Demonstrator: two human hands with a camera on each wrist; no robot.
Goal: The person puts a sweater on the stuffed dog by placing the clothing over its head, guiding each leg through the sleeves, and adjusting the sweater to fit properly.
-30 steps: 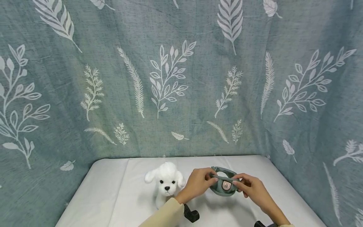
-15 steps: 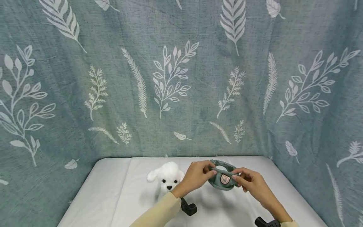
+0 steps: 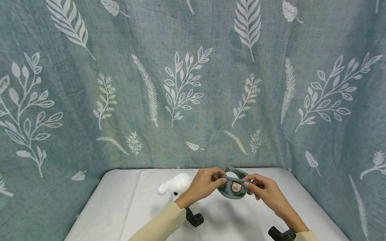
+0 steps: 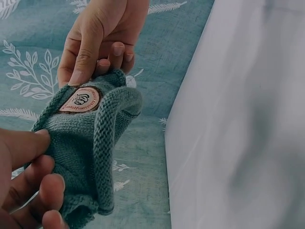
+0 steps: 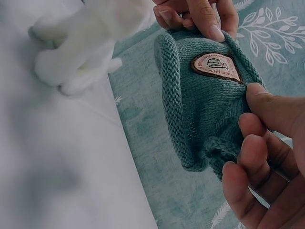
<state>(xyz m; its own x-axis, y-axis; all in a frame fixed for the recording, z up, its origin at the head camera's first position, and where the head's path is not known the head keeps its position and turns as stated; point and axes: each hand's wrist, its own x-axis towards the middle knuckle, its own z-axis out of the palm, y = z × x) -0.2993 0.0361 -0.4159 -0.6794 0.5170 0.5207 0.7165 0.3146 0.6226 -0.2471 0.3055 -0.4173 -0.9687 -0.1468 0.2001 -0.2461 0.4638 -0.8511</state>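
Note:
A small teal knitted loop (image 3: 228, 188) with rolled edges is held up over the white table, its opening tilted upward. A pinkish patch (image 4: 81, 100) with a dark border is on its front. My left hand (image 3: 202, 184) pinches the rim on the left between thumb and fingers. On the opposite side, my right hand (image 3: 268, 192) pinches the same rim, fingertips near the patch. Close up in the right wrist view, the knit (image 5: 205, 109) stretches between the two hands. A white plush dog (image 3: 178, 183) stands left of my left hand, its face and body partly hidden by that forearm.
The white padded table top (image 3: 144, 207) runs back to a blue-green curtain (image 3: 208, 134) with white leaf prints. Black wrist camera mounts (image 3: 194, 218) hang below both wrists, low over the table.
Both hands have lifted the knitted loop slightly and shifted it a little left. My left forearm now covers more of the plush dog's face. The pinch on both sides stays the same.

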